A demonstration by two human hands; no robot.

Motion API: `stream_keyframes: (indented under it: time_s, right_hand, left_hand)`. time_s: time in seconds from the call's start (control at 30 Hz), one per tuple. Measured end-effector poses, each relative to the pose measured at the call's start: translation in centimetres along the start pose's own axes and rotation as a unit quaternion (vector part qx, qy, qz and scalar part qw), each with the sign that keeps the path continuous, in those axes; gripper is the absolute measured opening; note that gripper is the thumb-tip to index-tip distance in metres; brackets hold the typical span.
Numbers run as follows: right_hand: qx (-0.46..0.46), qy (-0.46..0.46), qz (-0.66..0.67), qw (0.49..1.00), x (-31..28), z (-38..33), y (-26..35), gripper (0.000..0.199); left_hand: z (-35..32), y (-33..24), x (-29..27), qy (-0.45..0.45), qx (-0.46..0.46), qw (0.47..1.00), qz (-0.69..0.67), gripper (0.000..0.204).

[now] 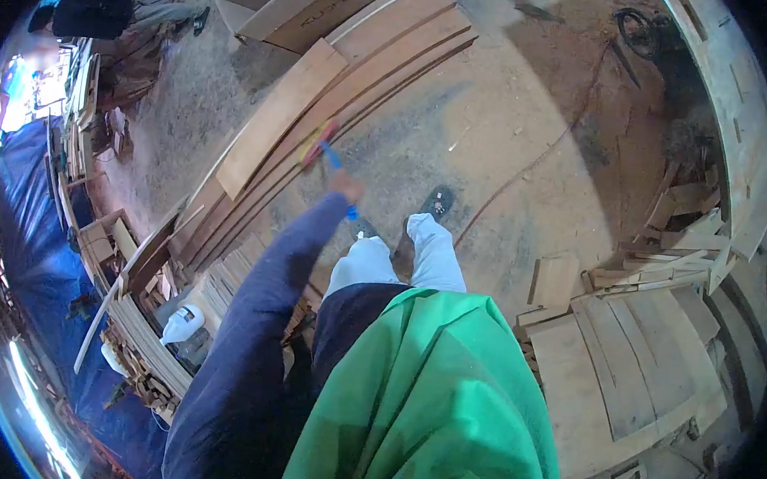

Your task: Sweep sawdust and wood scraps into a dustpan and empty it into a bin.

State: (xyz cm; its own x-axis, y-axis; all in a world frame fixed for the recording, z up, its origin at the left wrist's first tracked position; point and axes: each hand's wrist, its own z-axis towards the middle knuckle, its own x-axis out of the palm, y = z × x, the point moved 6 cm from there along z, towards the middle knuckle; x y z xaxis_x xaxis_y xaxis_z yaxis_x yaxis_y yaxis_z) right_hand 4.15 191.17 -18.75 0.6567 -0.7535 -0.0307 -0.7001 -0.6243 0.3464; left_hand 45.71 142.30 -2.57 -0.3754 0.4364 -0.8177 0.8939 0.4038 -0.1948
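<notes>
Long stack of curved pale wooden boards (321,113) runs diagonal across dusty floor. Blue-handled brush with red-yellow head (326,148) slants up, head pressing board edge. Left hand (346,187), dark blue sleeve, fingers closed round handle. Right hand out of view.

One blue-handled brush (329,155) is sitting in one hand (345,185) around 11 o'clock. One white plastic jug (182,324) is lying at 8. Two sandaled feet (438,201) are showing near center. One other person (108,7) is crouching at 10.
</notes>
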Motion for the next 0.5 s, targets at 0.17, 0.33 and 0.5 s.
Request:
stream_keyframes:
  time_s: [0.17, 0.33, 0.5]
  right_hand:
    - [-0.039, 0.049, 0.057, 0.996, 1.3, -0.7, -2.2, 0.008]
    - [-0.093, -0.013, -0.126, 0.988, 1.1, -1.6, -1.9, 0.012]
    - [-0.080, -0.058, 0.013, 0.995, -0.3, -4.4, -5.0, 0.012]
  left_hand:
    - [-0.9, -19.9, 2.8, 0.125, 0.229, 0.963, 0.075, 0.026]
    - [2.4, -33.6, 3.3, 0.103, 0.204, 0.972, -0.054, 0.016]
    - [4.4, -37.6, 3.0, 0.163, 0.190, 0.944, -0.216, 0.010]
